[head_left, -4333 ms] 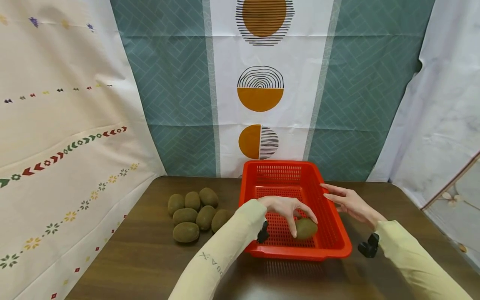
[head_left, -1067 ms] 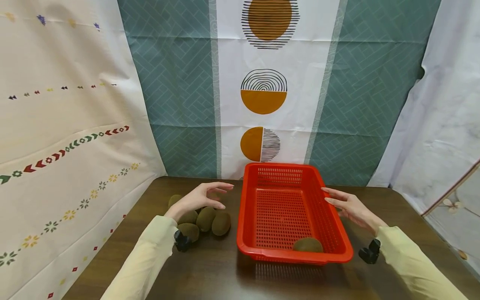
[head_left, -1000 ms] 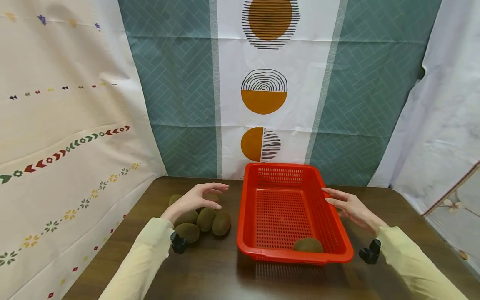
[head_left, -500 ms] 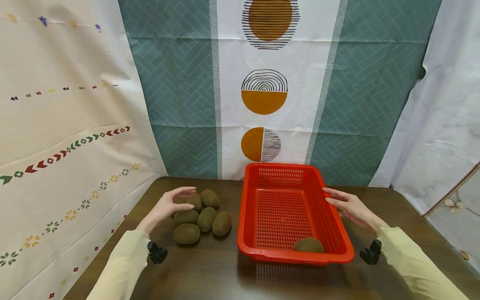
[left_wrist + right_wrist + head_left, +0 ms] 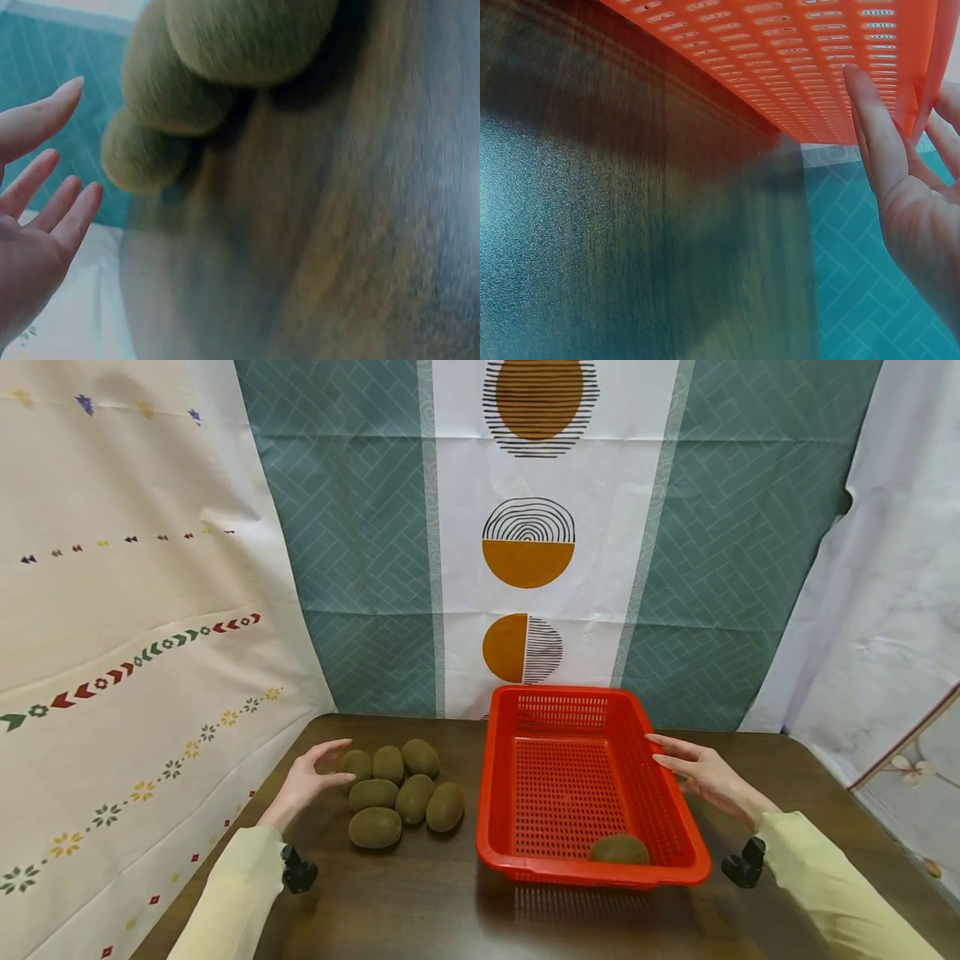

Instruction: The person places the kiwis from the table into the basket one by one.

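Observation:
My left hand (image 5: 307,778) hovers at the left side of a group of brown kiwis (image 5: 414,799), thumb and fingers spread apart with nothing between them. In the left wrist view, the fingers stay apart from the nearest kiwis (image 5: 169,86). A single kiwi (image 5: 619,849) lies inside the red perforated plastic basket (image 5: 592,870), in its near right corner. At the basket's right side, my right hand (image 5: 705,774) touches the rim with mostly straight fingers. The right wrist view has one finger (image 5: 870,112) along the outer wall and others at the rim.
The dark wooden table (image 5: 420,902) carries the kiwis left of the basket. A green and white patterned curtain (image 5: 360,568) hangs behind it. Pale cloths hang at both sides, the left cloth (image 5: 142,693) close to the table edge.
Earlier my left hand held a kiwi inside the basket; that kiwi now lies there. The left hand has moved left across the other kiwis to their far left. My right hand has stayed at the rim.

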Motion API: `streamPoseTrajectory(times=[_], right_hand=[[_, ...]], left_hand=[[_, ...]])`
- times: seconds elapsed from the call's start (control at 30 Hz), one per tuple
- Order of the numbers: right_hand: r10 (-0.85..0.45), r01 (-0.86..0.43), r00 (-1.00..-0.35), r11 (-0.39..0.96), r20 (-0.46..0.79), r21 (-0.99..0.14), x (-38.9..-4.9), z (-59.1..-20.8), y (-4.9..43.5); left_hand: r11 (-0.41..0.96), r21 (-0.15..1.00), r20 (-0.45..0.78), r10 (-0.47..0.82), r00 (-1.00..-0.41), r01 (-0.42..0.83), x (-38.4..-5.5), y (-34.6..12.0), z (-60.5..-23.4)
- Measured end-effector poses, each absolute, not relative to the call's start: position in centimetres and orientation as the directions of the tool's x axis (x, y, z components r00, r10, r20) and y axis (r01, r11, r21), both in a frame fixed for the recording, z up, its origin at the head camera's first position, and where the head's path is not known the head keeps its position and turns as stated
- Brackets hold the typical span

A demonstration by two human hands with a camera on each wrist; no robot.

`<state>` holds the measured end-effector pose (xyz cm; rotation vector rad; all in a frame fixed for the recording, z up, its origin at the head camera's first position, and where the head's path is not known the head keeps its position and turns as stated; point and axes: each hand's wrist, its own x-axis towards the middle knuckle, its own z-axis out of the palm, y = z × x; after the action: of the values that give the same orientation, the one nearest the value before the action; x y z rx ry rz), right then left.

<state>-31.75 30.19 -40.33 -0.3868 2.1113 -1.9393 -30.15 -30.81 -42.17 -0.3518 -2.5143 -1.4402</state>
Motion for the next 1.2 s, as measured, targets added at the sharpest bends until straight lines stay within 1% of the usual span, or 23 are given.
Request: streamPoseTrajectory(times=[0.23,0.53,0.73,0.97,1.2], right_hand=[[-0.35,-0.023,-0.937,0.089,-0.009,-0.996,-31.7,-40.3,30.1],[-0.356,-0.021,-0.934,0.105,-0.018,-0.994,-31.7,-40.3,30.2],[-0.355,-0.02,-0.935,0.103,-0.017,-0.995,-31.7,-40.2,30.2],[-0.349,-0.019,-0.937,0.109,-0.021,-0.994,-31.7,-40.2,30.1],[-0.343,-0.006,-0.939,0.079,-0.022,-0.997,-31.8,-40.3,30.1]], left_hand=[[0.528,0.808,0.249,0.095,-0.964,0.261,-30.8,-32.0,-43.1],[0.49,0.849,0.139,0.155,-0.978,0.198,-31.4,-32.9,-44.1],[0.467,0.858,0.144,0.183,-0.972,0.215,-31.9,-33.1,-44.7],[0.443,0.874,0.121,0.2,-0.972,0.2,-32.3,-33.2,-45.0],[0.415,0.889,0.11,0.212,-0.971,0.191,-32.5,-33.0,-45.0]])
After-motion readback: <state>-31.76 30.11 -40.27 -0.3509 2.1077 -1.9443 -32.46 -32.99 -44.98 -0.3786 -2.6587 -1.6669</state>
